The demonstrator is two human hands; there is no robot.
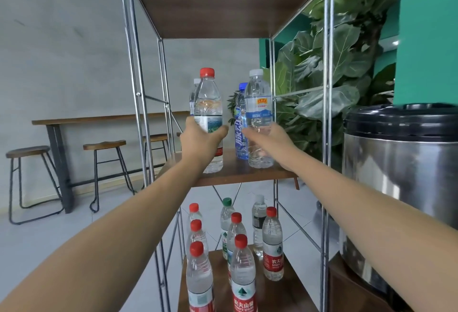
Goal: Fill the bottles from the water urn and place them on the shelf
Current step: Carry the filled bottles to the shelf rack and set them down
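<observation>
Bottles upright on shelf [238,175]: left hand [198,142] grips red-capped bottle [208,118], right hand [270,138] white-capped bottle [259,118].

water urn [401,188] cut off at right edge; rear white-capped bottle [195,88] mostly hidden.

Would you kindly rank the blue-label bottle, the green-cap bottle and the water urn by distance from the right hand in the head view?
From the right hand:
1. Blue-label bottle, just left of it on the same shelf.
2. Green-cap bottle, on the shelf below.
3. Water urn, far right.
</observation>
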